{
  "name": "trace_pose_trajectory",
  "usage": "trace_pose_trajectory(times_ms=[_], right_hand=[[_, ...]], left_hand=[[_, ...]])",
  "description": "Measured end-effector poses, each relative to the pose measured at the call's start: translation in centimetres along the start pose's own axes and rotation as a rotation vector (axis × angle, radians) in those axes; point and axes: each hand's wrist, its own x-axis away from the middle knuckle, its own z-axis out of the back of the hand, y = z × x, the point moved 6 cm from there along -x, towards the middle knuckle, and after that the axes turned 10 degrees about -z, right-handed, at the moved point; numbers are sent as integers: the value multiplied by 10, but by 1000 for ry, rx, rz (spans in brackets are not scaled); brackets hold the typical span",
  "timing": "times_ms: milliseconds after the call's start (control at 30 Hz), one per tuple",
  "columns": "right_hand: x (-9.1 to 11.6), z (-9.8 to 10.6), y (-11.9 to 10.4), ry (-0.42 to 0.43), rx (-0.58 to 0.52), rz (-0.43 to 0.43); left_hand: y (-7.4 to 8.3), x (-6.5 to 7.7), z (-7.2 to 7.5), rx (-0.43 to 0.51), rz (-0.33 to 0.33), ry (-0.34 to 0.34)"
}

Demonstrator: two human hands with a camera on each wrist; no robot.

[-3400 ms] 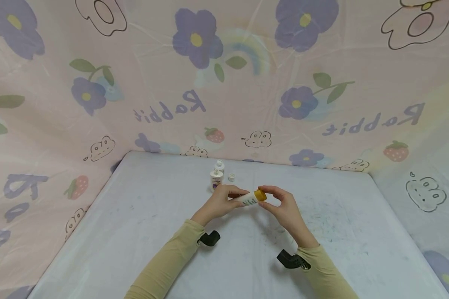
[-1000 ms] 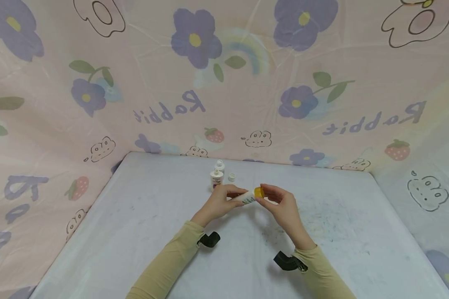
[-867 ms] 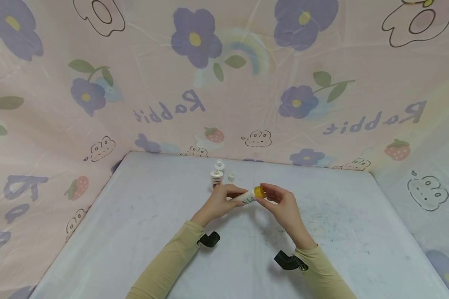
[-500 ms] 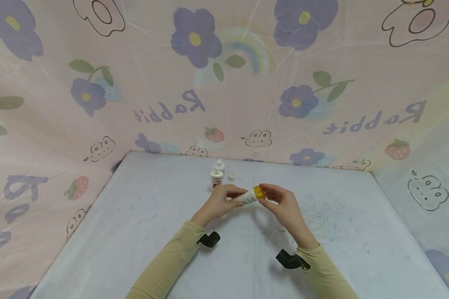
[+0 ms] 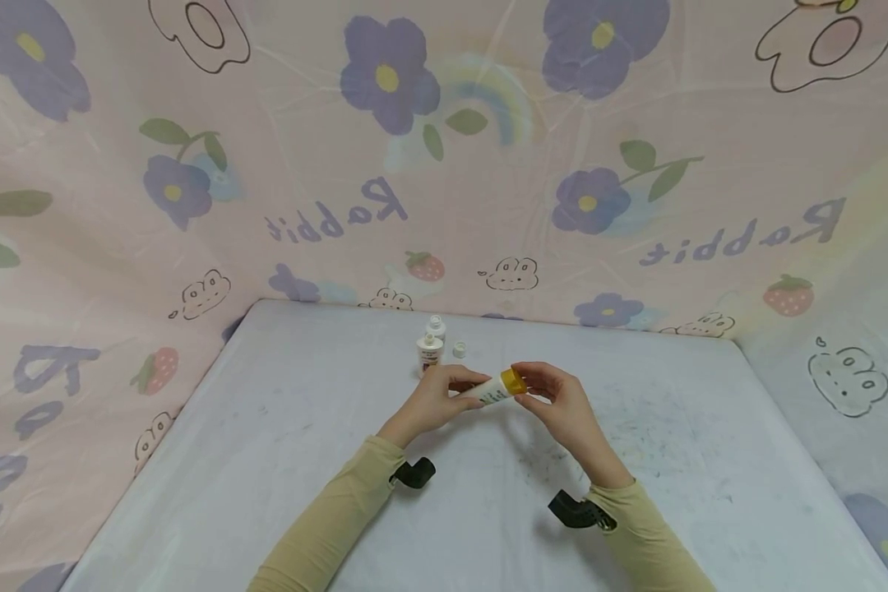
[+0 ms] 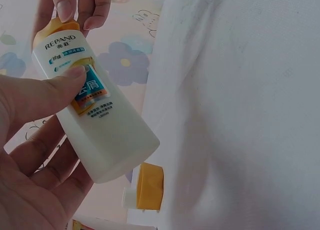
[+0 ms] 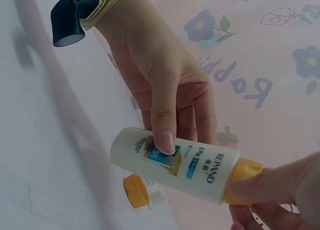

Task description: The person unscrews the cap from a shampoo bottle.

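A white shampoo bottle [image 6: 110, 135] with a yellow cap [image 5: 513, 381] is held tilted above the table. My left hand [image 5: 437, 400] grips its body, thumb lying across the label in the left wrist view and fingers behind. My right hand [image 5: 562, 403] pinches the yellow cap between thumb and fingers, as the right wrist view also shows. The cap sits against the bottle's top. Behind my left hand stand two white bottles [image 5: 429, 351], both topped by bare narrow necks. A loose yellow cap with a white inner part [image 6: 151, 186] lies on the table beside them.
The white-covered table [image 5: 326, 460] carries faint dark marks on its right half. Patterned pink fabric [image 5: 459, 181] walls it in at the back and sides. Black wrist cameras [image 5: 575, 510] stick out under both forearms.
My right fingers have shifted around the yellow cap, closing further over it and then easing back slightly right. The left hand keeps its grip on the bottle, and the standing bottles stay put.
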Motion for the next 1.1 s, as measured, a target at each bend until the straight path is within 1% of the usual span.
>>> trace_pose_trajectory(times_ms=[333,500,733,900,1000,1100], right_hand=[[0,1,-2,-2,-4,15],[-2,0,0,-5,4,29],[-13,0,27,-17,10,37],[-13,4,29,-9,44,65],[-13,7,28,12,52,35],[-12,11,30,35,59,-43]], left_hand=[[-1,0,0,-1,-5,1],[-2,0,0,-7,-14,1],[-3,1,-1,1,-1,1],[-4,1,0,1,7,8],[-4,1,1,3,11,15],[-4,1,3,9,20,21]])
